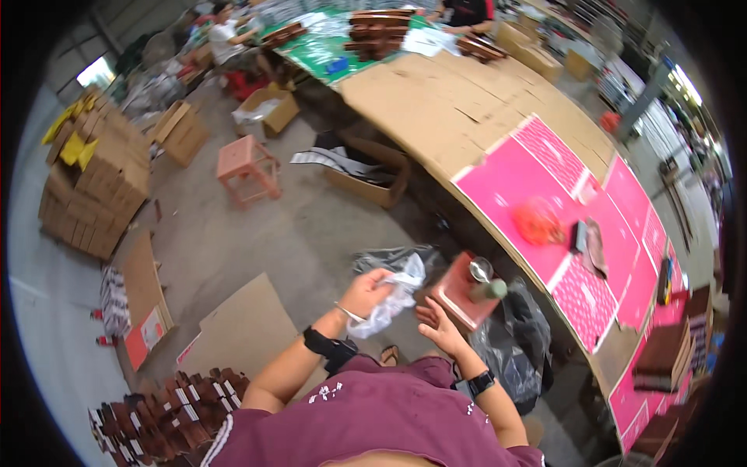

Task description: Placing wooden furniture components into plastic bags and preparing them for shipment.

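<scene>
A crumpled white plastic bag [395, 300] hangs from my left hand [366, 293], whose fingers are closed around its upper part. My right hand [442, 328] is just right of the bag, empty, with its fingers apart. Beyond my right fingers stands a reddish stool [459, 293]. On the stool are a round, shiny metal-looking item [480, 269] and a greenish bottle or jar [490, 291], both slightly blurred. Black plastic bags [510, 342] lie against the stool's right side, and another dark plastic sheet [389, 258] lies behind the white bag.
A long table [436, 109] curves along the right, partly covered in pink printed sheets with a red plastic bag [538, 223]. Cartons [97, 179] are stacked left; a pink stool [247, 167] and open box [373, 175] stand ahead. Brown bundles [167, 412] lie lower left. Two people sit far off.
</scene>
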`<action>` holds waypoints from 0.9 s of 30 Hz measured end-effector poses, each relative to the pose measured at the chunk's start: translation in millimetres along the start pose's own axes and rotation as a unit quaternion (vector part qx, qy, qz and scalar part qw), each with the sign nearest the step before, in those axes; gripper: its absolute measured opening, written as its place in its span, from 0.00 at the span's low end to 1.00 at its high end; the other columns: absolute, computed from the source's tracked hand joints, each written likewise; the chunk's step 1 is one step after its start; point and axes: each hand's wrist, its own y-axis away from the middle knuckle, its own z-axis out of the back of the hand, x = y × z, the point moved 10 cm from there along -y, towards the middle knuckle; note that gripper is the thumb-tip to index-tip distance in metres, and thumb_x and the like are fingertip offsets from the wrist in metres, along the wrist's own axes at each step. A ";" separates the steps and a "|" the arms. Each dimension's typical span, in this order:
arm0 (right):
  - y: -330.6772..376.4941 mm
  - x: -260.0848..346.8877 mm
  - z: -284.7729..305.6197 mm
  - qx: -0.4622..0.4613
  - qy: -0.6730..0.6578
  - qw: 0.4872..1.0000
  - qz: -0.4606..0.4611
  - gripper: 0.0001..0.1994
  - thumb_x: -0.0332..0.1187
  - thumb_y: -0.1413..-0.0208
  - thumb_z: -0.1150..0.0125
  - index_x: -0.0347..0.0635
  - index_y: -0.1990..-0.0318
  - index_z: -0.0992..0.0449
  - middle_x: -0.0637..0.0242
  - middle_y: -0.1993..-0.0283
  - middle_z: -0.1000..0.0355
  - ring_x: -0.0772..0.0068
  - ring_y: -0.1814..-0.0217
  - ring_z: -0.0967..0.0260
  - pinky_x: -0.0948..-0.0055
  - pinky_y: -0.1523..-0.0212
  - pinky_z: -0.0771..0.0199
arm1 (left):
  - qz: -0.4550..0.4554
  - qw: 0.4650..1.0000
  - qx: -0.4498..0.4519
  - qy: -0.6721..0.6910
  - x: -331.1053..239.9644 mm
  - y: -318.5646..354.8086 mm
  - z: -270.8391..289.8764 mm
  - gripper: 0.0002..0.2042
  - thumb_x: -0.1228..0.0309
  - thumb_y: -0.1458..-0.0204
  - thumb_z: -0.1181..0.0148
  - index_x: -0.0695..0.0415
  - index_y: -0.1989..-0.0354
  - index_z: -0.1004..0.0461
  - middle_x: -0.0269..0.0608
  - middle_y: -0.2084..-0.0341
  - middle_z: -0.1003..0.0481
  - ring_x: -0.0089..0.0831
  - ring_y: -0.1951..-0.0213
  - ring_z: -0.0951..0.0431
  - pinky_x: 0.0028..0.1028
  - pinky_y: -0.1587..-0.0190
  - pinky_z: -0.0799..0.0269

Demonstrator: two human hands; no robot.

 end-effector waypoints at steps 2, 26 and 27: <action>-46.8 17.4 -36.2 0.044 -0.072 0.996 -0.025 0.46 0.35 0.49 0.34 0.41 0.31 0.62 0.50 0.32 0.53 0.58 0.30 0.52 0.61 0.35 0.46 | 0.003 0.997 0.018 0.079 -15.0 3.3 7.0 0.09 0.74 0.41 0.50 0.61 0.54 0.31 0.35 0.66 0.25 0.20 0.66 0.24 0.22 0.65 0.26; -692.6 191.0 -240.2 -0.070 -0.131 0.988 -0.037 0.09 0.34 0.38 0.52 0.37 0.60 0.31 0.66 0.66 0.30 0.73 0.69 0.29 0.75 0.69 0.28 | -0.099 0.895 -0.434 -0.016 -180.5 -144.5 672.5 0.06 0.75 0.47 0.45 0.63 0.63 0.31 0.36 0.73 0.26 0.22 0.72 0.26 0.23 0.69 0.27; -719.1 194.6 -246.7 -0.091 -0.119 0.989 -0.018 0.09 0.35 0.37 0.52 0.38 0.61 0.31 0.67 0.68 0.31 0.74 0.72 0.29 0.76 0.71 0.29 | -0.105 0.896 -0.430 0.006 -188.1 -157.5 697.1 0.05 0.76 0.47 0.44 0.62 0.64 0.31 0.35 0.73 0.26 0.21 0.73 0.26 0.22 0.70 0.28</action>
